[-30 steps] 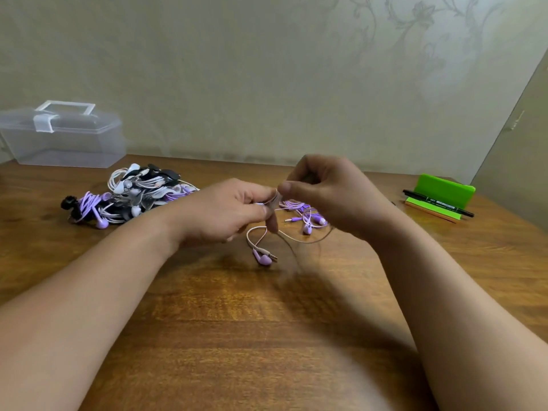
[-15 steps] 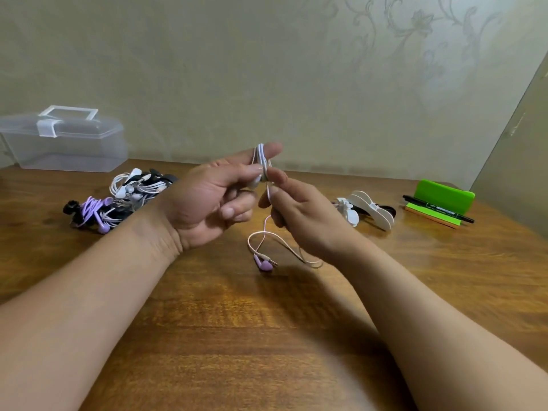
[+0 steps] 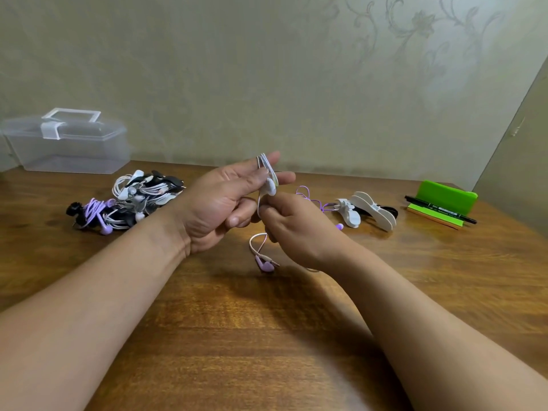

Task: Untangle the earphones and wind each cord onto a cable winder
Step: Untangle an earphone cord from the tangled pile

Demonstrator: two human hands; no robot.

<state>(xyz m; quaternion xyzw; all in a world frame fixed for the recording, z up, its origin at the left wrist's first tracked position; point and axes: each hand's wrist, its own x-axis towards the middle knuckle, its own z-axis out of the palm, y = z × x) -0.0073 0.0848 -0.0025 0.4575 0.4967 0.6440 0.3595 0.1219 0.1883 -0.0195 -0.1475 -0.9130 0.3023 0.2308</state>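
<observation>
The left grip (image 3: 219,203) holds the winder (image 3: 270,185) upright so the right grip (image 3: 296,226), pinching the cord (image 3: 257,241), can wrap it.

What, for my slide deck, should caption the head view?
Left hand holds a white cable winder; right hand pinches the pink earphone cord below it.

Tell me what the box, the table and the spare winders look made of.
Box: clear plastic, see-through walls. Table: glossy wood or wood-look laminate, grain and glare show. Spare winders: white, matte, probably plastic or rubber; unclear.
</observation>
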